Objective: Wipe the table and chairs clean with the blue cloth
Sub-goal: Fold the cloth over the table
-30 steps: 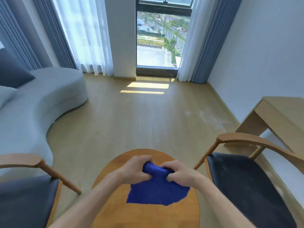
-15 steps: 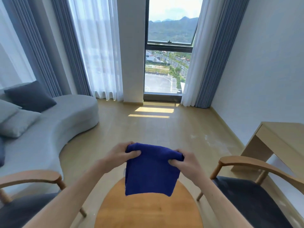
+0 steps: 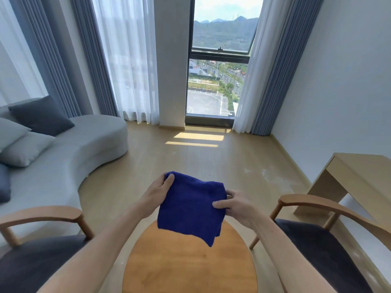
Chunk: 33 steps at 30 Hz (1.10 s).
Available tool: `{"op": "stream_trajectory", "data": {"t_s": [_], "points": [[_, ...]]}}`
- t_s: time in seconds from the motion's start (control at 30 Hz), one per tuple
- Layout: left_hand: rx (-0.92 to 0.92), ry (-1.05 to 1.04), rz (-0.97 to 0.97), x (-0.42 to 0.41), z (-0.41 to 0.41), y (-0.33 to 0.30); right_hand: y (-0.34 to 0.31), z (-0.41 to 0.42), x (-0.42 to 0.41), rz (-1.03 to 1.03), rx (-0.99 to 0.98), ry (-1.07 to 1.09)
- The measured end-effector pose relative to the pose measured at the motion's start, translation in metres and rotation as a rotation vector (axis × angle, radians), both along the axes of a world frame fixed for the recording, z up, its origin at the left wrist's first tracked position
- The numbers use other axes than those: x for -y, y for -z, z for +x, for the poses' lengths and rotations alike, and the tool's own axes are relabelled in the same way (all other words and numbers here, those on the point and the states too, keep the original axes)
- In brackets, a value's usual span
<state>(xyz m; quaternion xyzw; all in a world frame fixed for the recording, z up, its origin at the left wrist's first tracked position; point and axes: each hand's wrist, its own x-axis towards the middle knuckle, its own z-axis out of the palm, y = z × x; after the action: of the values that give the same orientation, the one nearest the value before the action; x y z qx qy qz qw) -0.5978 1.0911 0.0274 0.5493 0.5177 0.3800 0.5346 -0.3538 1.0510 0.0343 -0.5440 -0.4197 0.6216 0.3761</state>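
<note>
The blue cloth (image 3: 190, 208) hangs folded in the air above the round wooden table (image 3: 188, 269). My left hand (image 3: 157, 194) pinches its upper left corner. My right hand (image 3: 236, 205) pinches its right edge, a little lower. The cloth's bottom corner droops over the table's far part without clearly touching it. A wooden chair with a dark seat (image 3: 33, 256) stands left of the table, and another chair (image 3: 323, 246) stands to the right.
A grey curved sofa (image 3: 69, 157) with cushions fills the left side. A light wooden desk (image 3: 359, 176) stands against the right wall behind the right chair. Bare wooden floor (image 3: 190, 157) stretches toward the window and curtains.
Both hands lifted the cloth off the table and spread it out. The right hand has shifted down the cloth's right edge. The view tilted upward.
</note>
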Motion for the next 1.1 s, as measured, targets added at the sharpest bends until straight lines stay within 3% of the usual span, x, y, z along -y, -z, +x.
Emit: {"op": "stream_trajectory", "data": {"t_s": [0.1,0.23,0.4,0.57,0.83,1.1], "points": [[0.157,0.053,-0.180,0.002,-0.004,0.005,0.004,0.003,0.001,-0.027,0.100,-0.014],[0.363,0.315,-0.367,0.005,-0.017,0.014,0.012,0.006,0.004,0.019,0.125,0.078],[0.283,0.268,-0.374,0.014,-0.014,0.021,0.020,0.005,0.015,0.067,0.249,0.027],[0.086,0.251,-0.420,0.021,-0.011,0.048,0.047,-0.004,0.030,0.054,0.230,0.076],[0.147,0.087,-0.552,0.049,-0.006,0.158,0.143,-0.009,0.051,-0.243,0.209,0.004],[0.135,0.014,-0.852,0.084,-0.015,0.287,0.270,-0.012,0.071,-0.565,0.105,-0.012]]}}
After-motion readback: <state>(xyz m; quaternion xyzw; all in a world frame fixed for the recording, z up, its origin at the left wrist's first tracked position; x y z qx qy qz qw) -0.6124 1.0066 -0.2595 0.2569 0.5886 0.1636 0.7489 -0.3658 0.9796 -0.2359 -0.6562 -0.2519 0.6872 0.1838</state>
